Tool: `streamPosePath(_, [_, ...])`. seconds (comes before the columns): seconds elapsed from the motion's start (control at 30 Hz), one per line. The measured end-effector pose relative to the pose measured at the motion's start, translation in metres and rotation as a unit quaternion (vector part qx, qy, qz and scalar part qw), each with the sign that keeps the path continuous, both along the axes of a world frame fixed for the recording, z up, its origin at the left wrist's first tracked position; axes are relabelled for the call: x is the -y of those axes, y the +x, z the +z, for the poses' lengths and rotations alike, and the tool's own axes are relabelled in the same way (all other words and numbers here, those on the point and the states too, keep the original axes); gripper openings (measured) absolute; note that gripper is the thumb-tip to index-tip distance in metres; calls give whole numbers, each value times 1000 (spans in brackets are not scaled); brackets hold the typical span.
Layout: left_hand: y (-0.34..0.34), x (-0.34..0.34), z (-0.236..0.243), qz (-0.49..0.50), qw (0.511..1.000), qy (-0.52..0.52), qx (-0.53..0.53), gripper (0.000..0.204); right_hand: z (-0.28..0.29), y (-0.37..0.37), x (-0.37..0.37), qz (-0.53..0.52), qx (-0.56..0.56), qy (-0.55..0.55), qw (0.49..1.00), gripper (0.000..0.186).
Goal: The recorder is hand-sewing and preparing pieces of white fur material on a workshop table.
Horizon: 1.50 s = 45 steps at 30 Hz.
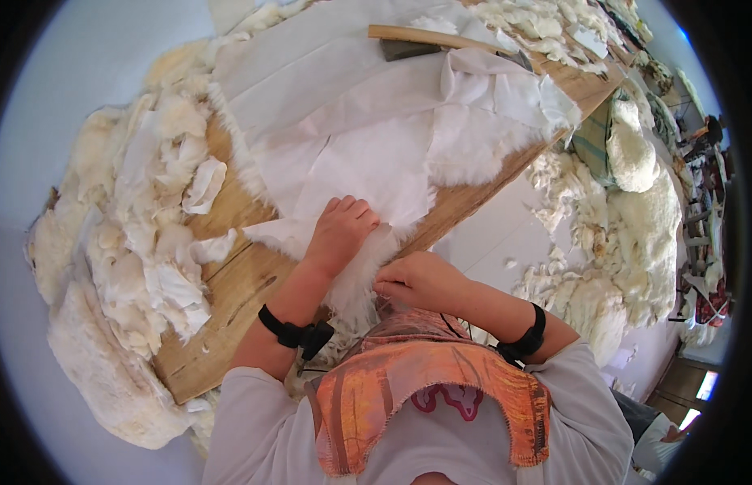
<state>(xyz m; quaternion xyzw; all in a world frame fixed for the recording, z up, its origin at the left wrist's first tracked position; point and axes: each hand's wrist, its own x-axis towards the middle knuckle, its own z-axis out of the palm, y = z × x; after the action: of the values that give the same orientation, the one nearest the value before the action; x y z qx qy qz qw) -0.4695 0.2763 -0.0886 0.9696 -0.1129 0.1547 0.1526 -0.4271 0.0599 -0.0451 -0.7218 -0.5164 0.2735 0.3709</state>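
Note:
A large sheet of white fur pelt [368,162] lies skin side up over the wooden table, with fluffy hair along its edges. Its near end hangs toward me over the table's edge. My left hand [343,230] rests on this near part, fingers curled down and closed on the pelt. Just right of it and nearer to me, my right hand [422,280] is closed, thumb against the fingers, beside the hanging fur. What sits between its fingertips is too small to make out. A narrow pointed flap of skin [271,234] sticks out left of my left hand.
The wooden table [230,283] shows at left and along its right edge. Pelt scraps [141,226] heap along the left. A wooden stick [424,35] and dark block [408,50] lie on the far pelt. More white fur [618,242] piles at right. Another person [659,436] is at lower right.

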Motion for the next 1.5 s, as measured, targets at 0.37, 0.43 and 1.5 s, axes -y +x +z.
streamPosePath(0.37, [4,0,-14,52,997,-26,-53,6,44,-5,8,230,-172,130,949,14])
streamPosePath(0.43, [4,-1,-11,51,997,-22,-56,5,44,-2,3,181,-133,123,967,13])
streamPosePath(1.5, [-11,0,13,-44,888,-440,-130,10,-46,48,-10,-39,-31,25,998,22])
